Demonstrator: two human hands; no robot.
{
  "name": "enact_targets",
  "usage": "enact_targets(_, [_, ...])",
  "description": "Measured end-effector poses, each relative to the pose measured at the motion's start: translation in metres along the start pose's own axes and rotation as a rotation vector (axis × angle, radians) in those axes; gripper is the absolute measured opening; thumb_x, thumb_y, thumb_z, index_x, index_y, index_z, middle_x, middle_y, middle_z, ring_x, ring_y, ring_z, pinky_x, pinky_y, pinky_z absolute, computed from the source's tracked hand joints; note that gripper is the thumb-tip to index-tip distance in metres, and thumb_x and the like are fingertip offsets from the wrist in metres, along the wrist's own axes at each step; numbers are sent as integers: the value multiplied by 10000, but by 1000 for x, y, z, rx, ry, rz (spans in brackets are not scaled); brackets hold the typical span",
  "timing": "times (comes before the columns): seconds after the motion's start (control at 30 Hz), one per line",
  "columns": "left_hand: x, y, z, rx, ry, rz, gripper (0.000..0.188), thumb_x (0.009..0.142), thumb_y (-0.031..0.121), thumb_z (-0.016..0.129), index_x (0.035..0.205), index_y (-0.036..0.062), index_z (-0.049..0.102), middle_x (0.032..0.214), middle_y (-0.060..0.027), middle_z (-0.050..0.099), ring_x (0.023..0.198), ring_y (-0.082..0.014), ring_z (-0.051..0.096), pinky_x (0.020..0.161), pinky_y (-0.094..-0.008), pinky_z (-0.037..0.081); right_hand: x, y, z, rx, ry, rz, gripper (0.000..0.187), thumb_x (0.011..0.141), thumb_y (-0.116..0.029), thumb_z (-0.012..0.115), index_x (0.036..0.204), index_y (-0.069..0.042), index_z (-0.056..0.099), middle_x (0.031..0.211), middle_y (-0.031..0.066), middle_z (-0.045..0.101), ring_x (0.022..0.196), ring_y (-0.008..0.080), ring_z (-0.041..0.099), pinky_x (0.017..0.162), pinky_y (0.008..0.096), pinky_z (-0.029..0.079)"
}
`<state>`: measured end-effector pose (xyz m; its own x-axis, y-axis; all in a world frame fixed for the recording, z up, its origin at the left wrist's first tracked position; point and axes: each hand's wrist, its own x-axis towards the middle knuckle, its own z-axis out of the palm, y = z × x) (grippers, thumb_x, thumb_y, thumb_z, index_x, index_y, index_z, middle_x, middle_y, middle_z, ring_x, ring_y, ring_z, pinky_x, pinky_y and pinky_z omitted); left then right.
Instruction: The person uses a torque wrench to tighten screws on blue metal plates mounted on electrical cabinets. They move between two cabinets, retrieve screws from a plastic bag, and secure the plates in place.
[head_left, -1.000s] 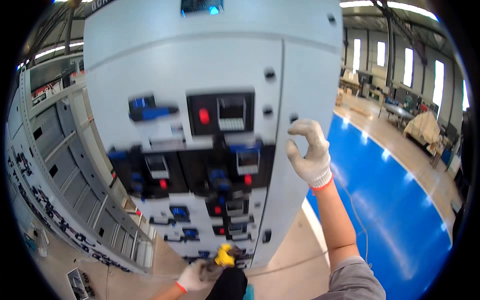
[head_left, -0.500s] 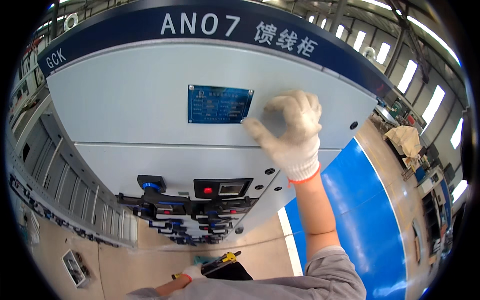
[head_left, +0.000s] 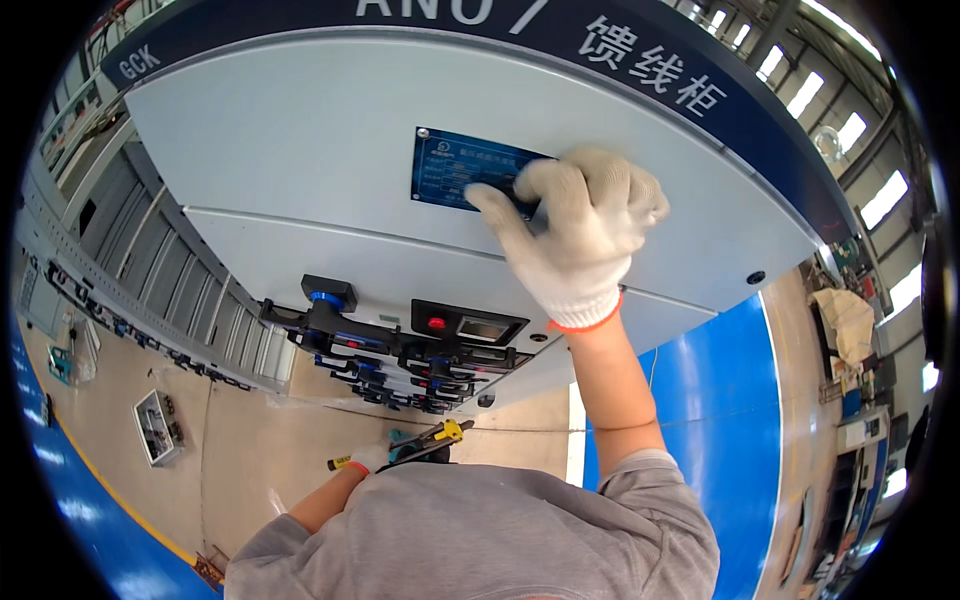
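My right hand (head_left: 578,215), in a white knit glove with an orange cuff edge, reaches up to a blue nameplate (head_left: 436,172) on the upper front of a pale grey switchgear cabinet (head_left: 290,130). Its thumb is stretched over the plate and apart from the bent fingers; nothing shows between them. The hand covers the plate's right part. Round studs show at the plate's left corners. Low down, my left hand (head_left: 372,458), gloved likewise, is closed round a long-handled tool with yellow and black parts (head_left: 450,432). Its exact kind cannot be told.
Below the nameplate panel, the cabinet carries black switch handles (head_left: 325,305) and a black panel with a red button (head_left: 437,323). An open metal frame (head_left: 150,225) stands left. A box of small parts (head_left: 158,428) sits on the floor. Blue flooring (head_left: 715,400) lies right.
The view has shifted, showing more of my torso and the floor. My right hand has moved left relative to the nameplate and now covers its right part. My left hand still holds the tool.
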<state>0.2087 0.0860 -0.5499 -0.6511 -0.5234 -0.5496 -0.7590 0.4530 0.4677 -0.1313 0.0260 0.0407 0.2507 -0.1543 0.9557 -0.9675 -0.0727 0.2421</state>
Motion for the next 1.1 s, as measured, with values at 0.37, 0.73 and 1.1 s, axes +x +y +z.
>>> enact_targets(0.37, [-15, -6, 0, 37, 38, 27, 287, 985, 234, 436, 1154, 65, 596, 1086, -256, 719, 987, -432, 704, 831, -544, 548, -23, -42, -73, 717, -405, -6, 178, 975, -89, 522, 939, -117, 694, 871, 82, 639, 842, 259, 644, 796, 418, 550])
enact_targets(0.73, [12, -25, -2, -26, 48, 4, 298, 1015, 240, 407, 1174, 64, 587, 1063, -254, 726, 991, -456, 699, 833, -556, 545, 65, -87, 51, 961, -205, -163, 233, 788, -209, 693, 636, -87, 565, 583, 89, 552, 488, 287, 557, 527, 396, 498])
enact_targets(1.1, [22, -80, 17, -130, -13, -66, 394, 1008, 367, 488, 1205, 45, 601, 1115, -279, 708, 1040, -483, 674, 890, -556, 518, 13, -40, 68, 890, -66, -135, 144, 863, -102, 629, 736, -48, 666, 701, 99, 628, 641, 305, 633, 655, 416, 544])
